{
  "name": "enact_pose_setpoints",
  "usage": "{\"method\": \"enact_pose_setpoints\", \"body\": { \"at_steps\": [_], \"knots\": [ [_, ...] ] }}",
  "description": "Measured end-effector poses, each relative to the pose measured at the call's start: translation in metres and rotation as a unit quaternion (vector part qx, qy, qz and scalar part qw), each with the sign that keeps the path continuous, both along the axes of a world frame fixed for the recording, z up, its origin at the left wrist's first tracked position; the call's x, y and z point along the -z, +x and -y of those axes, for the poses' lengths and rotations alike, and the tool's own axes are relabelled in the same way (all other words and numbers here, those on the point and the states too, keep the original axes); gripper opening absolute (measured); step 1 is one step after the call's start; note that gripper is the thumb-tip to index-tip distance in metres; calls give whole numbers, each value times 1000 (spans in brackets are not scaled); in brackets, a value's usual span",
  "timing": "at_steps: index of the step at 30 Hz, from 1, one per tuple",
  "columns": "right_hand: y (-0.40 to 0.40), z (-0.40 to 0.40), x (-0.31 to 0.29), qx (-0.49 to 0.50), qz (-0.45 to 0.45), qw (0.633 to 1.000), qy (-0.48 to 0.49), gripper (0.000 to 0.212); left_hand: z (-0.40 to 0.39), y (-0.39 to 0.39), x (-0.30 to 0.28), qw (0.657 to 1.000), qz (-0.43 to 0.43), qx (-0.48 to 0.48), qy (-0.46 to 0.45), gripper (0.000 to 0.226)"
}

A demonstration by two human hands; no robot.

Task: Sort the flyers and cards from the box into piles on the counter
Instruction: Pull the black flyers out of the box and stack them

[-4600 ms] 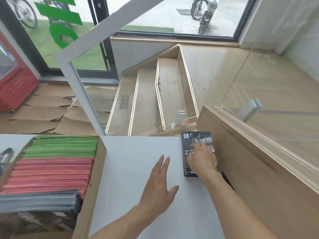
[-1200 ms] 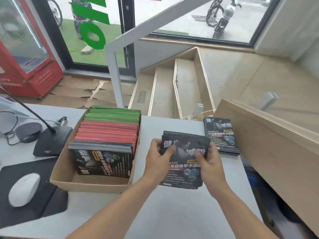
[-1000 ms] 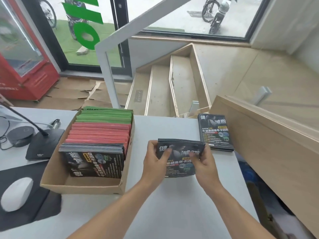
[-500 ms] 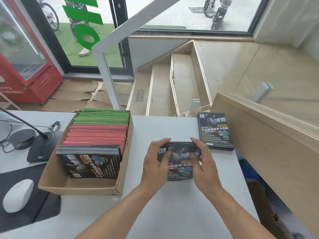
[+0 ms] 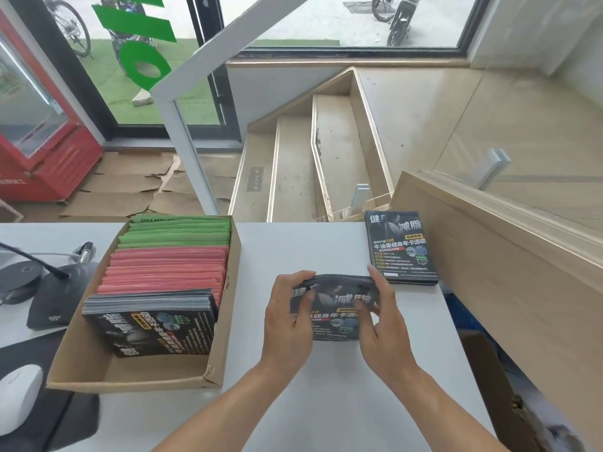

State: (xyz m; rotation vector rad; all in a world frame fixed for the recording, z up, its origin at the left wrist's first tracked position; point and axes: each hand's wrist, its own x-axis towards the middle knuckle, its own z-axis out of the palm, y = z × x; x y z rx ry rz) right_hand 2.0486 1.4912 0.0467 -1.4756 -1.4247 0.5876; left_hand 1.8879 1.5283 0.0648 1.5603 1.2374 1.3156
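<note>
Both hands hold a bundle of black flyers (image 5: pixel 332 308) upright on the white table (image 5: pixel 326 402), between the cardboard box (image 5: pixel 130 376) and a flat pile of the same flyers (image 5: pixel 400 247). The left hand (image 5: pixel 288 316) grips the bundle's left edge, fingers curled over its top and thumb across the front; the right hand (image 5: pixel 383 321) pinches the right edge the same way. The hands hide much of the print, but "减脂" and "健身年卡活动" can be read. The pile at the table's far right edge, against a wooden partition (image 5: pixel 509 272), reads "减脂", "588" and "牛油果健身年卡活动"; its smaller lines are too fine to make out. In the box stand rows of green cards (image 5: pixel 177 231), pink cards (image 5: pixel 166 267) and more black flyers (image 5: pixel 156 327), whose print runs sideways and cannot be read clearly. Left of the box stand a black microphone base (image 5: pixel 55 305) with a faint, unreadable logo and a white mouse (image 5: pixel 18 398) cut off by the frame.
</note>
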Motion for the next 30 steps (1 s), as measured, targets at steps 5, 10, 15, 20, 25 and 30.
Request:
{"method": "enact_pose_setpoints", "body": {
  "at_steps": [5,10,15,20,25,30],
  "knots": [
    [14,-12,-3,31,-102,989,-101,81,-31,16,-7,997,8,29,-70,29],
    [63,-58,-29,102,-101,982,-121,71,-114,66,-18,983,-51,94,-151,23],
    [116,-120,-41,172,-46,969,-169,60,-174,130,-15,963,-76,82,-246,30],
    [151,-154,-41,214,-2,949,-230,53,-203,168,-7,947,-148,145,-244,57],
    [161,-171,-13,240,169,915,-278,66,-210,178,7,921,-194,205,-269,79],
    [162,-174,15,217,284,875,-326,78,-192,169,36,912,-241,221,-249,90]
  ]
}}
